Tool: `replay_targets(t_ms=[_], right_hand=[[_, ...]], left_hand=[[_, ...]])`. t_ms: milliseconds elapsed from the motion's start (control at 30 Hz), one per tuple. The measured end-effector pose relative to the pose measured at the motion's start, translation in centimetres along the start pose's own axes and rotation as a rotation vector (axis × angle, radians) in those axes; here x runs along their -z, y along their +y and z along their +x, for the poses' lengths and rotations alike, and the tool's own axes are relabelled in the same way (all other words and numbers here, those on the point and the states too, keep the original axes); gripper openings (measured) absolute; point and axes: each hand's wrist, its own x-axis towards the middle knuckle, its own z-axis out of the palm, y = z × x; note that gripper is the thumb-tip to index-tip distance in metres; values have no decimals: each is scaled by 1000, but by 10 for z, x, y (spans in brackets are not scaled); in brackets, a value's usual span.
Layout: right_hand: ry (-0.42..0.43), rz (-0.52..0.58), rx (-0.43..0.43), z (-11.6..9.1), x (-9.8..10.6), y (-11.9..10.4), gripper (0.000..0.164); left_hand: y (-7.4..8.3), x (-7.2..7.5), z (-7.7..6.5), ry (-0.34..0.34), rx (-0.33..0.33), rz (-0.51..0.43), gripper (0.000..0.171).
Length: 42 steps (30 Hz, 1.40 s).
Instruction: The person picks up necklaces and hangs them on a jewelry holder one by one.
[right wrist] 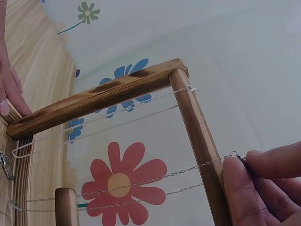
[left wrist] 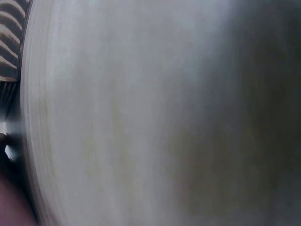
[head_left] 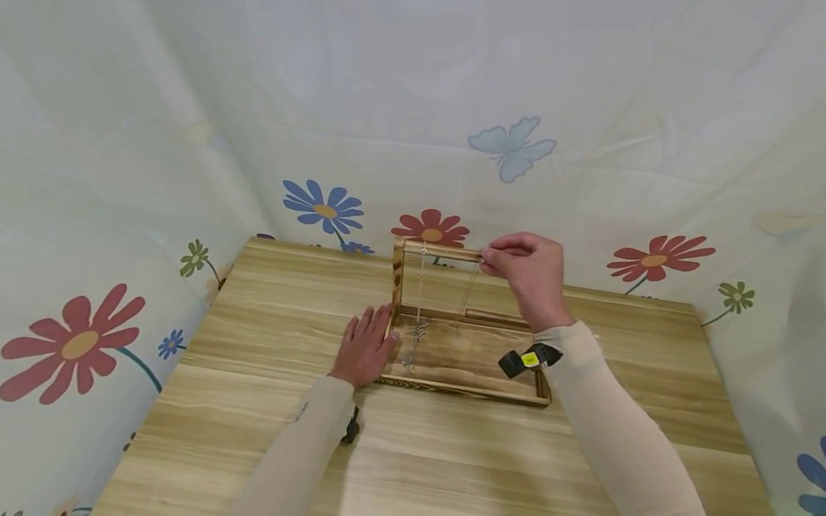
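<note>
A brown wooden jewelry stand has an upright post [head_left: 397, 277], a top bar [head_left: 449, 252] and a shallow tray base [head_left: 470, 362]. One silver necklace [head_left: 422, 283] hangs looped over the bar near the post, its lower end in the tray. My right hand [head_left: 530, 274] is at the bar's right part, where thumb and index finger pinch the clasp end of a second thin chain necklace [right wrist: 141, 181]. That chain hangs down in two strands beside the bar. My left hand [head_left: 367, 347] lies with straight fingers against the tray's left edge.
A shorter wooden bar [head_left: 498, 320] runs along the tray's back side. The stand sits on a wood-grain table [head_left: 294, 314], with a flower-printed cloth [head_left: 425, 91] behind and at the sides. The left wrist view shows mostly blurred tabletop [left wrist: 117, 117].
</note>
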Motion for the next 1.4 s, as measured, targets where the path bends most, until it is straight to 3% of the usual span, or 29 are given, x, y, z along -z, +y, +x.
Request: replay_targets(t_ms=[333, 633, 1100, 1400], right_hand=[[-31, -17, 5, 0, -8, 0, 14], [-33, -1, 30, 0, -11, 1, 14], [10, -99, 26, 0, -15, 0, 15], [50, -204, 91, -5, -15, 1, 17]], left_hand=[[8, 6, -4, 23, -11, -37, 64], [5, 1, -4, 24, -8, -29, 64], [3, 1, -3, 18, -10, -23, 64], [2, 2, -2, 16, -12, -29, 64]])
